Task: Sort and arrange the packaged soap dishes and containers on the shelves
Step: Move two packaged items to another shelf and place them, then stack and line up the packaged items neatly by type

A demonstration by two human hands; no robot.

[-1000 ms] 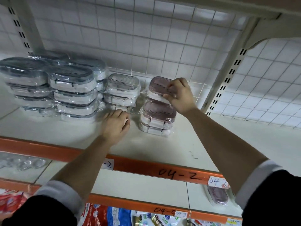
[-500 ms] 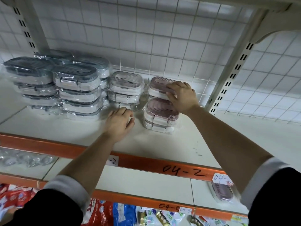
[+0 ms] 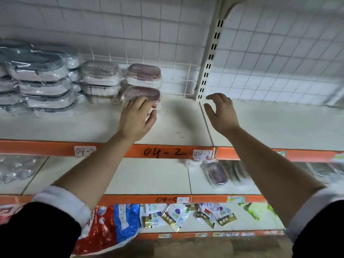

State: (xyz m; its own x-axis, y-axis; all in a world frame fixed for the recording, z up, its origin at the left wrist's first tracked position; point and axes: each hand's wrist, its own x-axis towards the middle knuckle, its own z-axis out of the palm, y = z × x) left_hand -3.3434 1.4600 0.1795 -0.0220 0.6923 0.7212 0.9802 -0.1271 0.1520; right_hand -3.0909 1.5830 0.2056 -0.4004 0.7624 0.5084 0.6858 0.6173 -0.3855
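- left grip (image 3: 137,118) is wrapped on the front pink soap dishes (image 3: 147,92), fingers on top, thumb at the side
- right grip (image 3: 220,112) is spread, holding nothing, above the shelf (image 3: 176,123) near the slotted post (image 3: 210,56)
- another pink pack (image 3: 144,73) sits right behind, with clear packs (image 3: 101,71) and grey stacks (image 3: 41,71) to the left

Small sachets (image 3: 175,216) lie scattered beside a red-and-blue bag (image 3: 111,229).

top shelf (image 3: 176,120): left stacks (image 3: 41,79) far left, middle stack (image 3: 100,79) right of them, then rear stack (image 3: 143,74) with front stack (image 3: 142,93) before it; left hand (image 3: 136,118) grips front stack's near side; right hand (image 3: 221,110) well right, before the upright (image 3: 210,56); lone pack (image 3: 216,174) on shelf below (image 3: 149,175)
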